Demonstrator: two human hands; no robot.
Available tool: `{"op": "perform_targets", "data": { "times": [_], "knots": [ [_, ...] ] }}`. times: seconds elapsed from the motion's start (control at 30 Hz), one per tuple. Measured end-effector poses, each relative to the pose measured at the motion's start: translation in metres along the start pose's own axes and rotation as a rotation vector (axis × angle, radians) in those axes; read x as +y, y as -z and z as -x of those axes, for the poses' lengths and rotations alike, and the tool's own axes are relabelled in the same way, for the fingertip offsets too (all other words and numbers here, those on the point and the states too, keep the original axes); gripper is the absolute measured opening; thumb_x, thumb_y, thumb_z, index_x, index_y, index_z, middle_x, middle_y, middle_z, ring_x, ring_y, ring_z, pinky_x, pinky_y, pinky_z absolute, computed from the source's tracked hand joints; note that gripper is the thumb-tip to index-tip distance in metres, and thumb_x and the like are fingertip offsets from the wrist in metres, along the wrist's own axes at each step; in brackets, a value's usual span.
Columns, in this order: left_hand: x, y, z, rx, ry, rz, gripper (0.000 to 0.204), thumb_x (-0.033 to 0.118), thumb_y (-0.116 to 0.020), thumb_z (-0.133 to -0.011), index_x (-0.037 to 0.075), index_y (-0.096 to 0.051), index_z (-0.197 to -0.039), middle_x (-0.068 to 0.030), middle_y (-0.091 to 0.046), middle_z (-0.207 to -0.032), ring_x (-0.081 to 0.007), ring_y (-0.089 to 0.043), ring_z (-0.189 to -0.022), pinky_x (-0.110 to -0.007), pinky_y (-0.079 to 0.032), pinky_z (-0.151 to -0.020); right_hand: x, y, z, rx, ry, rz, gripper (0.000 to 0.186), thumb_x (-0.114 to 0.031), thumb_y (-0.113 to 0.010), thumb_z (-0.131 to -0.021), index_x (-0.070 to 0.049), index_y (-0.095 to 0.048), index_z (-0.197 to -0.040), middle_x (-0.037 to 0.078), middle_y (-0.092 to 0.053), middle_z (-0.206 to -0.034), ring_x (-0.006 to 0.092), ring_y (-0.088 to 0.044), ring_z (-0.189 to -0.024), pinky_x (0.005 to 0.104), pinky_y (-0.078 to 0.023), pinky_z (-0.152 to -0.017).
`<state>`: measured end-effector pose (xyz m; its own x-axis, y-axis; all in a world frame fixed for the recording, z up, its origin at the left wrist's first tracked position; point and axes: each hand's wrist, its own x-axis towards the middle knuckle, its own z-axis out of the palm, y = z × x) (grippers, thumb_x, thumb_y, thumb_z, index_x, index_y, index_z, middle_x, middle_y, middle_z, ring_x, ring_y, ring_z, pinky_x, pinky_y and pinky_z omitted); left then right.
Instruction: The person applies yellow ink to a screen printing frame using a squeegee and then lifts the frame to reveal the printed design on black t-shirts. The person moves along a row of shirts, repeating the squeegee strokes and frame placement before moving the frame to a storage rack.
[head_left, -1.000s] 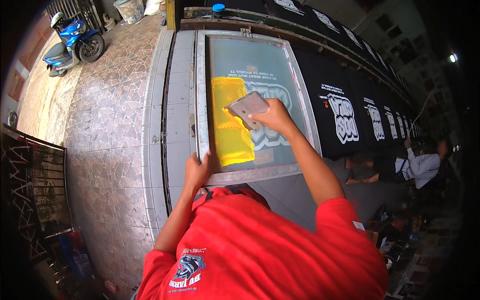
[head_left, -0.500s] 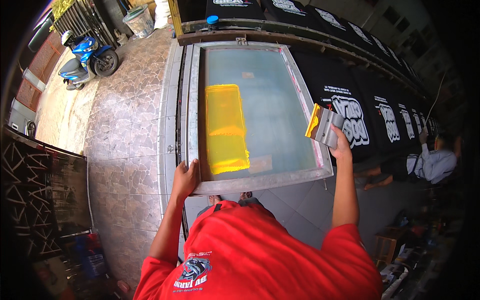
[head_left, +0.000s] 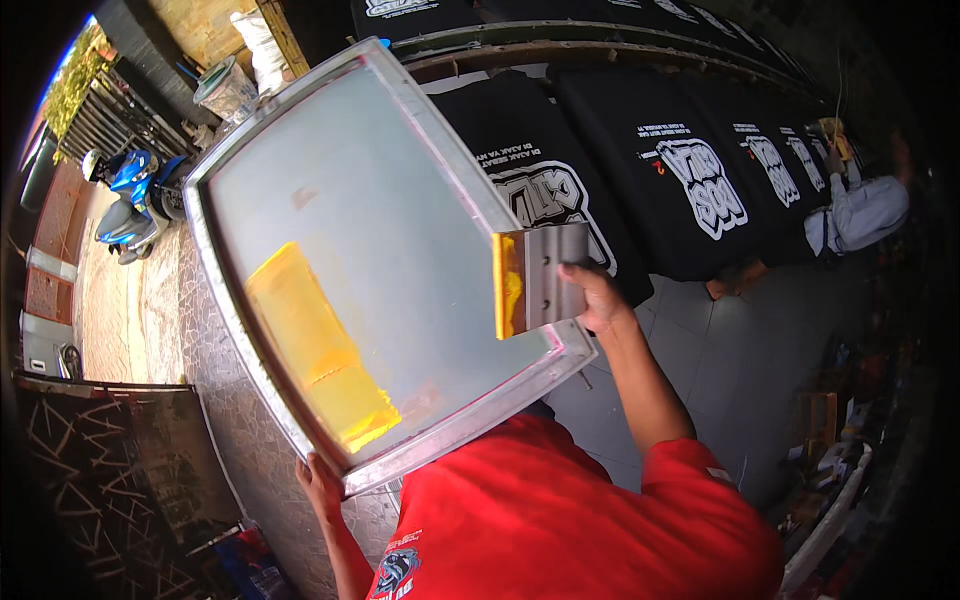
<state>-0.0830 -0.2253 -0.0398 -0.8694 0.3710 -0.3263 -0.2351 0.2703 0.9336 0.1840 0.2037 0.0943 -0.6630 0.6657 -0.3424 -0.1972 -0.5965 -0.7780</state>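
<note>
Here, the frame of a printing screen (head_left: 453, 150) is held at its near left corner by the left grip (head_left: 320, 485), the fingers closed around the metal edge. The frame is seen set at a slant, its far end leaning left over the patterned floor tiles. Across to the right, a wide squeegee (head_left: 545, 280) is clasped firmly in the right grip (head_left: 598, 298), thumb laid over the metal holder, the blade turned left and coated with yellow ink. The squeegee is placed over the right side of the frame; whether the two are touching cannot be told. On the pale mesh (head_left: 390, 220), a long yellow patch (head_left: 320, 345) is spread along the left, the ink heaped thicker at its near end.

Just beyond the frame on the right, a black fabric piece (head_left: 500, 115) with white lettering is partly covered by the squeegee, and a second printed piece (head_left: 640, 180) is laid beside it. Farther right, a co-worker (head_left: 860, 218) in pale clothing is seen. Far left, a blue motorbike (head_left: 130, 205) is parked, and a bucket (head_left: 225, 92) is stood near a white sack (head_left: 260, 50).
</note>
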Motion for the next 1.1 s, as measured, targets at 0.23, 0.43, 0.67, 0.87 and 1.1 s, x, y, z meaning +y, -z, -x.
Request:
{"op": "perform_targets", "data": {
  "times": [0.23, 0.43, 0.67, 0.87, 1.1],
  "knots": [
    [-0.067, 0.253, -0.074, 0.277, -0.216, -0.418, 0.047, 0.034, -0.039, -0.096, -0.007, -0.047, -0.118, -0.0176, -0.056, -0.106, -0.0241, -0.052, -0.090, -0.035, -0.040, -0.083, 0.161, -0.195, -0.106, -0.237, -0.020, 0.028, 0.059, -0.027, -0.077, -0.067, -0.003, -0.052, -0.114, 0.004, -0.058, -0.098, 0.0138, -0.055, -0.094, 0.0312, -0.043, -0.086],
    [-0.028, 0.300, -0.155, 0.435, -0.180, -0.504, 0.047, 0.033, -0.040, -0.096, -0.007, -0.047, -0.118, -0.0193, -0.055, -0.107, -0.0266, -0.051, -0.092, -0.036, -0.040, -0.085, 0.239, -0.304, -0.201, -0.594, -0.081, -0.148, 0.049, -0.020, -0.076, -0.067, -0.004, -0.056, -0.108, 0.005, -0.060, -0.099, 0.0151, -0.056, -0.092, 0.0321, -0.045, -0.084],
    [0.040, 0.230, -0.326, 0.323, -0.274, -0.514, 0.047, 0.032, -0.040, -0.095, -0.008, -0.047, -0.118, -0.0212, -0.054, -0.108, -0.0295, -0.051, -0.094, -0.038, -0.039, -0.086, 0.239, -0.348, -0.299, -0.278, 0.108, 0.006, 0.022, -0.019, -0.075, -0.063, -0.006, -0.065, -0.077, 0.001, -0.060, -0.077, 0.0093, -0.050, -0.078, 0.0256, -0.032, -0.084],
    [0.128, 0.148, -0.503, 0.167, -0.409, -0.542, 0.047, 0.032, -0.041, -0.095, -0.008, -0.047, -0.118, -0.0228, -0.054, -0.110, -0.0320, -0.051, -0.095, -0.039, -0.039, -0.088, 0.183, -0.349, -0.379, -0.175, 0.253, 0.033, 0.039, -0.022, -0.078, -0.063, -0.005, -0.062, -0.094, 0.002, -0.060, -0.086, 0.0125, -0.053, -0.083, 0.0271, -0.037, -0.084],
    [0.266, 0.066, -0.681, -0.016, -0.571, -0.590, 0.047, 0.031, -0.041, -0.094, -0.009, -0.046, -0.119, -0.0247, -0.053, -0.111, -0.0350, -0.051, -0.097, -0.041, -0.039, -0.089, 0.094, -0.370, -0.448, -0.023, 0.317, -0.159, 0.045, -0.018, -0.076, -0.068, -0.004, -0.059, -0.107, 0.005, -0.060, -0.099, 0.0146, -0.054, -0.093, 0.0292, -0.039, -0.088]
  ]
}}
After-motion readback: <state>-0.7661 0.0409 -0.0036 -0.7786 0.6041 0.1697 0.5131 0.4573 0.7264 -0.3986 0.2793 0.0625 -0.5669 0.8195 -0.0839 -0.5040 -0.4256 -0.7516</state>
